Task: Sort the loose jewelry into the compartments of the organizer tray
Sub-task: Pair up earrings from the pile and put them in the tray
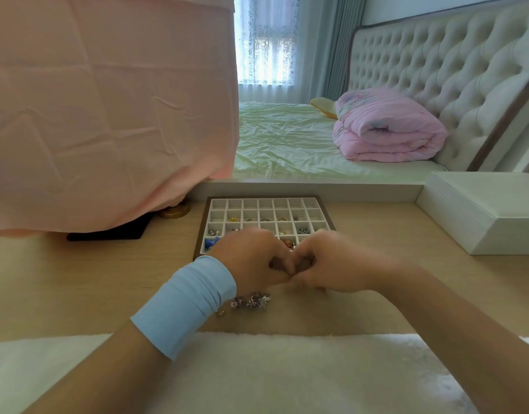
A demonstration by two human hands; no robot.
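Observation:
The organizer tray [267,198], brown-framed with a white grid of small compartments, lies on the wooden desk. Several of its middle and near compartments hold rings and small pieces; a blue piece [211,242] sits at its near left corner. My left hand [251,259], with a light blue wristband, and my right hand [331,265] meet fingertip to fingertip over the tray's near edge, both curled. Whatever they pinch is hidden by the fingers and motion blur. A loose pile of silvery jewelry [252,300] lies on the desk just below my left hand.
A white closed box [484,210] stands at the right of the desk. A pink cloth [108,115] drapes over something at the left, with a gold lid [176,211] and a dark flat object [108,234] under it. A white fluffy mat [272,369] covers the desk's near edge.

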